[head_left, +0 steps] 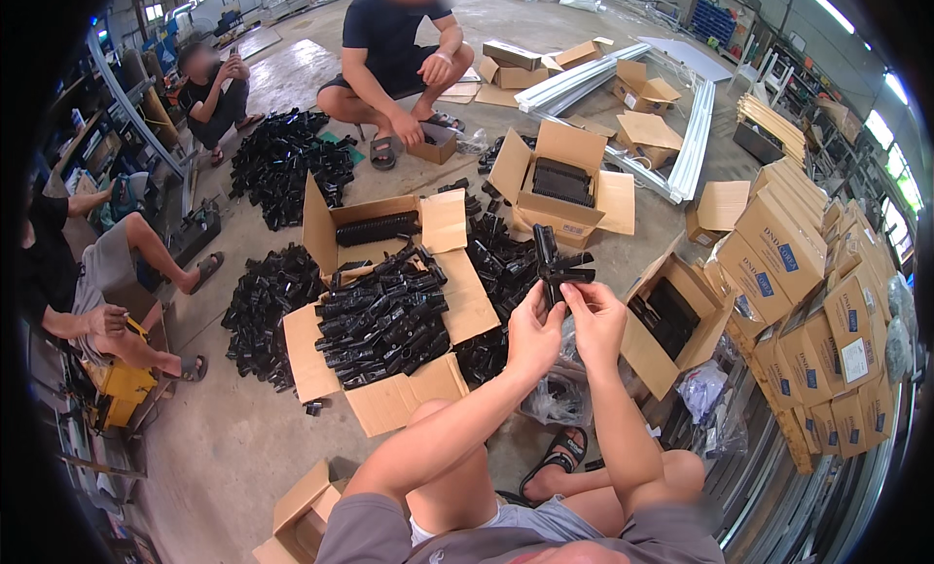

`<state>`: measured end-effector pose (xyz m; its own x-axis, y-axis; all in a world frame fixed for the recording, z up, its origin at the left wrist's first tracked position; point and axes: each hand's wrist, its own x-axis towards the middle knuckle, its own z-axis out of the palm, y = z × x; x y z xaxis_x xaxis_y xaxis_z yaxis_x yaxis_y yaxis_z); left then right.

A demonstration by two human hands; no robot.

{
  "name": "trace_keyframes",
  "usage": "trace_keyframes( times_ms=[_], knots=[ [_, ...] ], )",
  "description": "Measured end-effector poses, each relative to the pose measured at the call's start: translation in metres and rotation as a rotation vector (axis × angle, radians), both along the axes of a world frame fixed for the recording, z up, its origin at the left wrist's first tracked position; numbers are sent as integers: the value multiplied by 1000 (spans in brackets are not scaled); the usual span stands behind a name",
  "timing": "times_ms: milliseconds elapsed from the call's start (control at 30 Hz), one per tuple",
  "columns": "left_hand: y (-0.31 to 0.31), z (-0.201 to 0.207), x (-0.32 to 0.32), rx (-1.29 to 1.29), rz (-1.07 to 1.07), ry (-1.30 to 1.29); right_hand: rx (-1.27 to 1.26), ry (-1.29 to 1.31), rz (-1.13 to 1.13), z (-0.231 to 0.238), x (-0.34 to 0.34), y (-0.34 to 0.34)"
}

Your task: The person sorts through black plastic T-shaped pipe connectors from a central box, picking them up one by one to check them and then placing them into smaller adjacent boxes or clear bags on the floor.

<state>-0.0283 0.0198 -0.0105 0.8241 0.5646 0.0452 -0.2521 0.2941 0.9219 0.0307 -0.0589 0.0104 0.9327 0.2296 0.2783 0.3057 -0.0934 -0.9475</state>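
Note:
Both my hands are raised in front of me, close together, around an elongated black part [547, 256] with arms that stick up and out to the right. My left hand [533, 332] has its fingers closed on the lower end. Thumb and fingers of my right hand [595, 316] pinch the same part from the other side. Whether it is one piece or several joined pieces I cannot tell. Left of my hands, a heap of similar black parts [381, 316] fills an open cardboard box [375, 404]. More loose black parts [494, 245] lie on the floor just behind the held one.
Open boxes of black parts stand at the back [562, 217] and right [654, 369]. Loose piles [292, 165] cover floor at left. One person [394, 63] squats opposite, another sits left [73, 291], a third crouches behind. Stacked cartons [773, 248] and white metal profiles [693, 141] lie right.

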Motion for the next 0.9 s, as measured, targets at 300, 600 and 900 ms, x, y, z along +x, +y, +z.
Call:
trace_keyframes(
  times_ms=[300,600,900],
  knots=[
    [5,5,-3,38,-21,-17,-204,-298,-19,15,-13,-4],
    [6,5,-2,25,-18,-42,-89,-238,-15,17,-11,-2],
    [4,1,-2,43,-9,-8,-94,-177,-6,11,-9,-4]
  ],
)
